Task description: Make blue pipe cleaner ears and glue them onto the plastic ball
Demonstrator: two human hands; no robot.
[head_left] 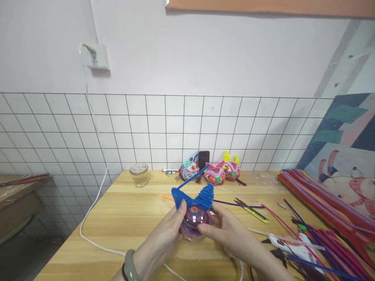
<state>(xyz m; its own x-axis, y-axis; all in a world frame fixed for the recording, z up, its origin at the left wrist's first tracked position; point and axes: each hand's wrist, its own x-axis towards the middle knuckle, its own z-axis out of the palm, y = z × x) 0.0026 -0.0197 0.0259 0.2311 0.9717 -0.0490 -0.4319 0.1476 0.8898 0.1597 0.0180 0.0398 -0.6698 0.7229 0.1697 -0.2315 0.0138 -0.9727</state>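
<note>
A round purple and pink ball-like piece with a shiny clear dome (195, 216) is held between both hands above the wooden table (129, 207). Two blue fuzzy ear shapes (206, 196) stand up from its top, and a loose blue stem (193, 177) sticks out up and to the right from the left ear. My left hand (166, 226) grips the left side, its thumb at the base of that ear. On the right side, my right hand (224, 230) closes round the piece with its thumb on the dome's lower edge.
Finished colourful animal heads (215, 174) and a phone (204, 159) stand at the back. A glass jar (138, 175) is back left. Black and yellow scissors (252, 211), a white glue gun (293, 246) and bundles of fuzzy stems (336, 246) lie right. A white cable (96, 246) crosses the left.
</note>
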